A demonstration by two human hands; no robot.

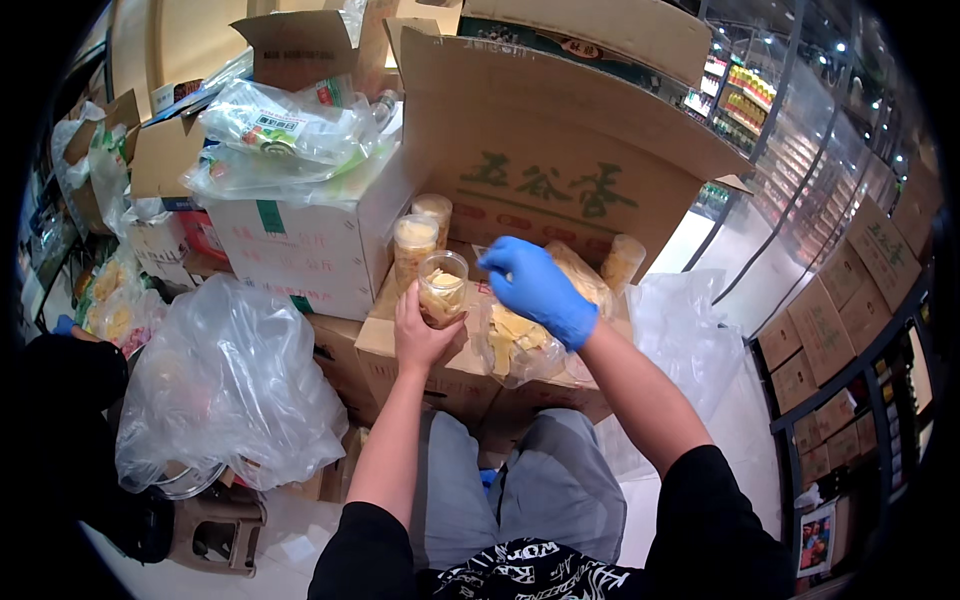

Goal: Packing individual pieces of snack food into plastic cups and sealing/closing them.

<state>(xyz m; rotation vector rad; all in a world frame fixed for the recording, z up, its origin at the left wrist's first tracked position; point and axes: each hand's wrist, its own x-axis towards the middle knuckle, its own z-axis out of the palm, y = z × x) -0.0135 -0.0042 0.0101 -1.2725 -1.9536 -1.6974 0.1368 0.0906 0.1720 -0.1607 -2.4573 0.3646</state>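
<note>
My left hand [426, 334], bare, holds a clear plastic cup [443, 289] partly filled with thin yellow chips. Just right of its rim is my right hand [536, 289], in a blue glove with the fingers bent; whether anything is pinched in them is hidden. Below that glove lies an open clear plastic bag [520, 345] of yellow chips on a cardboard box [465, 352]. Behind the held cup stand a filled cup [415, 244] and another filled cup [433, 208]. One more cup [622, 262] of chips leans at the right, beside a fuller bag [577, 274].
A tall open carton [540, 127] rises behind the cups. To the left are a white box [300, 240] topped with plastic packaging and a large clear bag [232, 375]. Another person's dark sleeve [71, 382] shows at far left. Shelved cartons [810, 330] line the right.
</note>
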